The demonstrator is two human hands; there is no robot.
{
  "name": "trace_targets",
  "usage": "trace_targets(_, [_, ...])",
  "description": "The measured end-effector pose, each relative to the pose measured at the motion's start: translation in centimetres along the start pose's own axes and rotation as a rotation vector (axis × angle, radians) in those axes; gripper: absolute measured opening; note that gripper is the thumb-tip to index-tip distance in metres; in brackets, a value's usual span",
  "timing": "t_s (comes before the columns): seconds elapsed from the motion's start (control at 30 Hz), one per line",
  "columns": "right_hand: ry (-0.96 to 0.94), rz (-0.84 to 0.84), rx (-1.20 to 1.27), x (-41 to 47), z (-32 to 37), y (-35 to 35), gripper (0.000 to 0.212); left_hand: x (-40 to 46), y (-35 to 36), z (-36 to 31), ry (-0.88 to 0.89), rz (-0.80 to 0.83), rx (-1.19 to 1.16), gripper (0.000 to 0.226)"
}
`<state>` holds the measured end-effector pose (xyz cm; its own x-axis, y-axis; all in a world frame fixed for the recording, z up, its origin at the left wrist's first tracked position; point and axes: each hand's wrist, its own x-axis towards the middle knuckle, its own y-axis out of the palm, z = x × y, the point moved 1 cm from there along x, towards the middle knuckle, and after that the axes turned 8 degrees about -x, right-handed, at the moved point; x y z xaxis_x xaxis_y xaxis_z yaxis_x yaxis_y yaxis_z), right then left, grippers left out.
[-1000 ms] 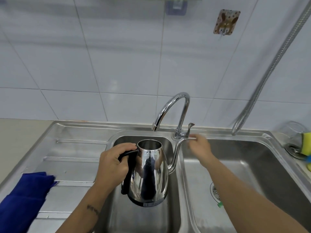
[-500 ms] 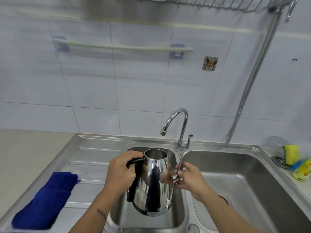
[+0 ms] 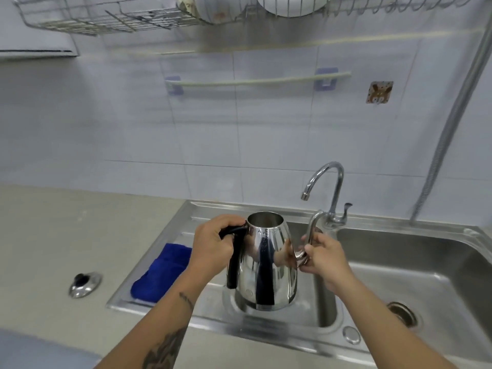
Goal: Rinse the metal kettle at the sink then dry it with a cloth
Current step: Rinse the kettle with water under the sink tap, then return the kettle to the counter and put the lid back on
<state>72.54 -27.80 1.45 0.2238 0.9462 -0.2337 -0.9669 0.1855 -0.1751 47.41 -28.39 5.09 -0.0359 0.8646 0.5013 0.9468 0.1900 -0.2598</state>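
Observation:
A shiny metal kettle (image 3: pixel 269 265) with a black handle and no lid is held upright over the small left basin of the steel sink (image 3: pixel 450 262). My left hand (image 3: pixel 213 246) grips the black handle near its top. My right hand (image 3: pixel 323 258) holds the lower part of the thin curved spout. A folded blue cloth (image 3: pixel 162 272) lies on the sink's draining board, left of the kettle. The curved tap (image 3: pixel 327 187) stands behind the kettle with no water running from it.
The kettle's lid (image 3: pixel 85 284) lies on the beige counter at the left. A wire dish rack (image 3: pixel 111 17) with dishes hangs overhead. A towel rail (image 3: pixel 255 81) is on the tiled wall. A flexible metal hose (image 3: pixel 450 123) runs down at the right. The large right basin has a drain (image 3: pixel 402 312).
My right hand left the tap lever and took hold of the kettle's spout. The view tilted up and swung left, bringing the counter, the lid and the rack into view.

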Motion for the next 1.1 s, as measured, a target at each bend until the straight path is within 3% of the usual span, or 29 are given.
trace_targets(0.33, [-0.036,0.020,-0.027,-2.5,2.2,9.8,0.024,0.3,-10.1,2.2,-0.063,-0.035,-0.004,0.057])
trace_targets(0.8, [0.017,-0.084,0.079,-0.3,3.9,35.1,0.023,8.5,-30.0,15.2,-0.148,0.038,-0.051,0.061])
trace_targets(1.1, [0.091,-0.066,0.107,2.2,4.1,45.4,0.025,11.5,-36.9,22.6,-0.167,0.035,0.069,0.064])
